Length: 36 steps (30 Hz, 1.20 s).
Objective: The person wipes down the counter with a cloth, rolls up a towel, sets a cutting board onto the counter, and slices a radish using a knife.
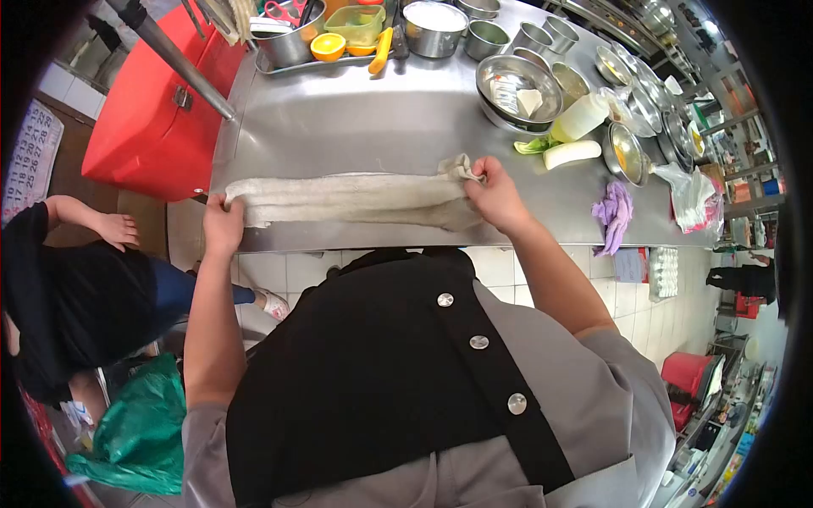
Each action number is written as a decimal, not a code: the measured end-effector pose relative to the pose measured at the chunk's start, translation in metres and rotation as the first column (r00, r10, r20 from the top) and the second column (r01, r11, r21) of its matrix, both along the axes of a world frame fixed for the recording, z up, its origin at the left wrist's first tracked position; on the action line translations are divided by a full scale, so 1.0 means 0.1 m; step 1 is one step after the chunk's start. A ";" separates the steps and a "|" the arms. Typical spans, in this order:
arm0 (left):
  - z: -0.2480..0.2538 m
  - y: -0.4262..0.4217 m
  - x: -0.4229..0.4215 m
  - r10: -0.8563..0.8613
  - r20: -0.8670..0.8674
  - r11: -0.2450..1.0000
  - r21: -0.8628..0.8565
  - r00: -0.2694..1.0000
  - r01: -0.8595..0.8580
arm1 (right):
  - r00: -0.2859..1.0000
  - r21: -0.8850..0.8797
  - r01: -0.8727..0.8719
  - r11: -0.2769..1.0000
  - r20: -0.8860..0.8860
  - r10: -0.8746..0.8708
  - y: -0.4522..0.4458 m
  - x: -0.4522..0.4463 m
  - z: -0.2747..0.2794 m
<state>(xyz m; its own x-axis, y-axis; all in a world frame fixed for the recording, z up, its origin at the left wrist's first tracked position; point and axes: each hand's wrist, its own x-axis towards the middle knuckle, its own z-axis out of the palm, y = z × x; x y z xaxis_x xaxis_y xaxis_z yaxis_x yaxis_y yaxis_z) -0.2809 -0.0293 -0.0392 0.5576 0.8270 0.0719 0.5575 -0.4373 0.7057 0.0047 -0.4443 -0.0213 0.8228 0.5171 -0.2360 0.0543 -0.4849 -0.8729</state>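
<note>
A long whitish cloth [339, 199] lies stretched from left to right along the front edge of the steel table [339, 127]. My left hand [223, 227] pinches its left end. The right end is bunched up, and my right hand [495, 196] grips it there with closed fingers. Between my hands the cloth lies in lengthwise folds, its lower right part darker.
A red cooler box [161, 102] stands left of the table, with a person in black [85, 296] below it. Metal bowls [518, 89], a squeeze bottle [580, 117], a white radish-like vegetable [572, 154] and a purple cloth [612, 218] are at the right. Cut oranges [329, 46] lie at the back.
</note>
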 end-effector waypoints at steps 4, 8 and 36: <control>-0.17 0.12 -0.01 0.069 0.002 0.997 -0.047 0.998 -0.069 | 0.998 0.038 0.025 0.999 0.058 -0.027 -0.02 0.08 -0.17; -0.21 0.06 -0.01 0.107 -0.023 0.994 0.024 0.994 -0.107 | 0.998 -0.089 -0.005 0.996 0.061 0.010 -0.09 0.11 -0.03; -0.12 -0.20 -0.02 0.044 -0.371 0.871 0.470 0.928 0.147 | 0.495 -0.386 -0.464 0.797 0.634 0.595 -0.17 0.27 -0.27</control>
